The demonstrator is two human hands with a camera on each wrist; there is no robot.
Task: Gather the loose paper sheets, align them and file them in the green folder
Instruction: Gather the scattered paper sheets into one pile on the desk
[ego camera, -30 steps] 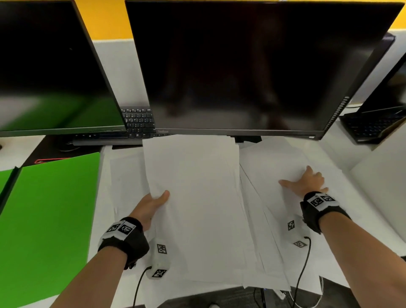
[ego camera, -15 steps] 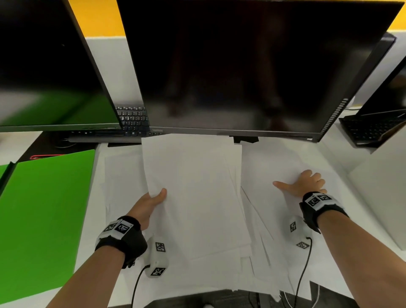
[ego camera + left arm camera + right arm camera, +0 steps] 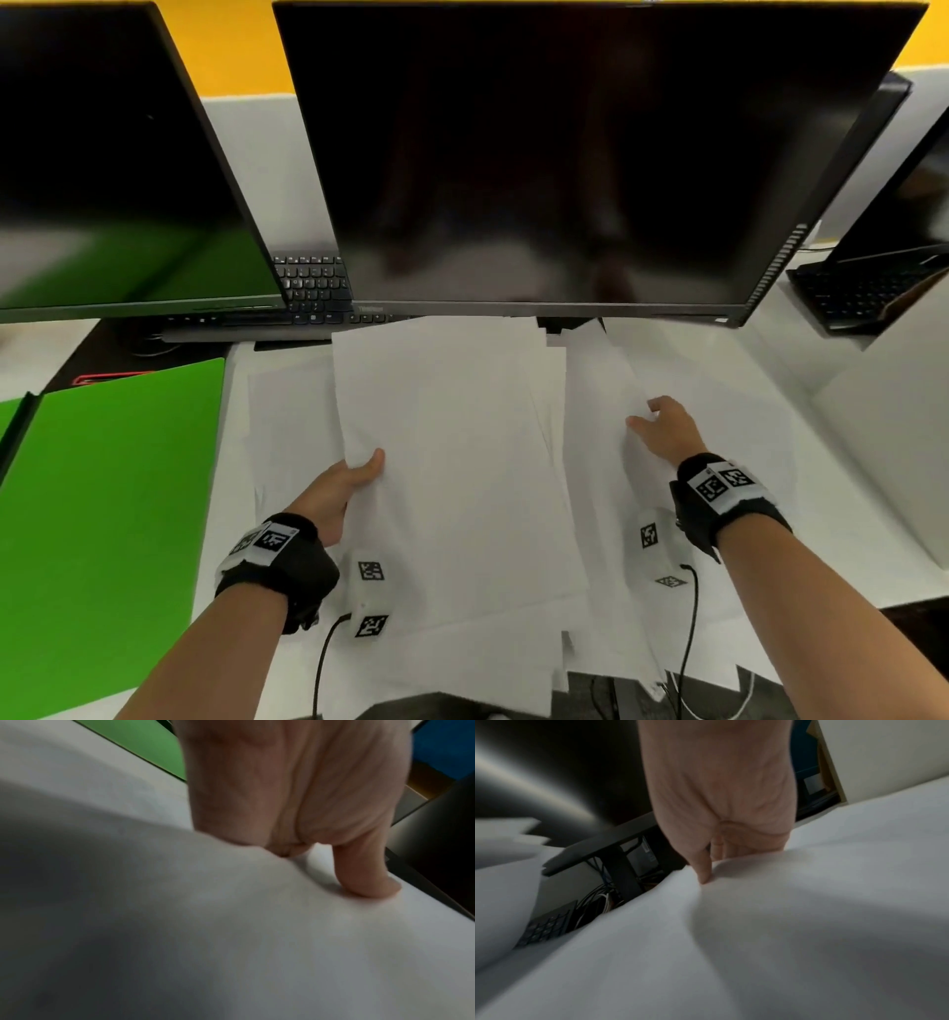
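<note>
The left hand (image 3: 341,493) pinches the left edge of the loose white paper sheets (image 3: 452,462), thumb on top. The right hand (image 3: 667,429) grips their lifted right edge. The flat green plastic folder (image 3: 102,514) lies left of the left hand, its right edge just beside the sheets.

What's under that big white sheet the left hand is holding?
More loose sheets stick out around the top sheet. The left hand has its thumb on top; its fingers beneath are hidden, as is the desk there.
</note>
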